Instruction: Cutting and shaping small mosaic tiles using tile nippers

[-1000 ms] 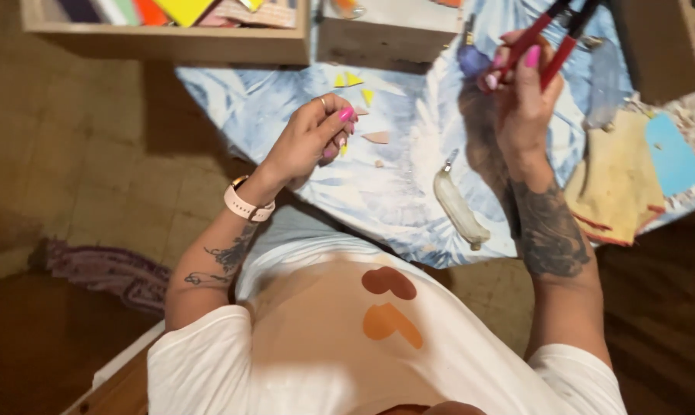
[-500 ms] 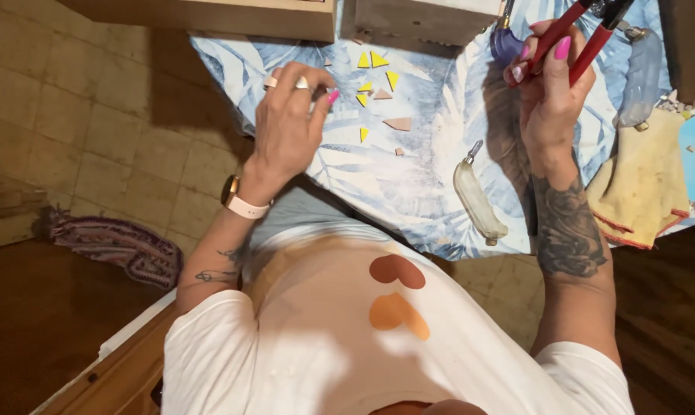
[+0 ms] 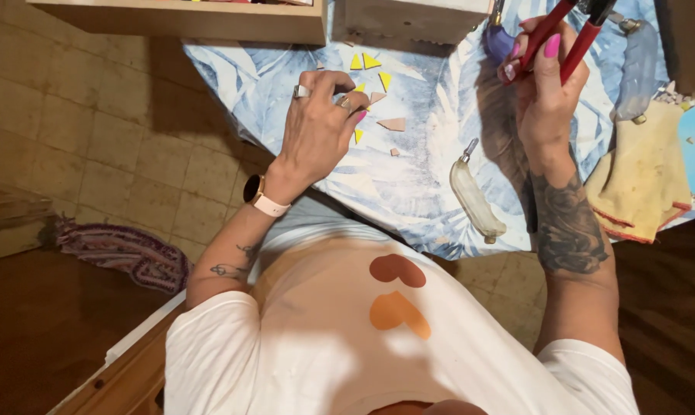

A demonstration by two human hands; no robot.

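Left hand (image 3: 317, 131): fingers curled down on small tile pieces (image 3: 374, 81) upon the blue cloth (image 3: 432, 154).
Right hand (image 3: 543, 81): red-handled nippers (image 3: 566, 31) gripped above the cloth.

No labels or signs in view. One screen: a smartwatch (image 3: 254, 188) on the left wrist, round dark face, pale pink strap, display unlit or turned away, cannot tell which. Possible package: a grey box (image 3: 409, 19) above the watch, at the table's far edge.

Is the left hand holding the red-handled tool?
No, the red-handled tool is in the right hand; the left hand rests over small tile pieces.
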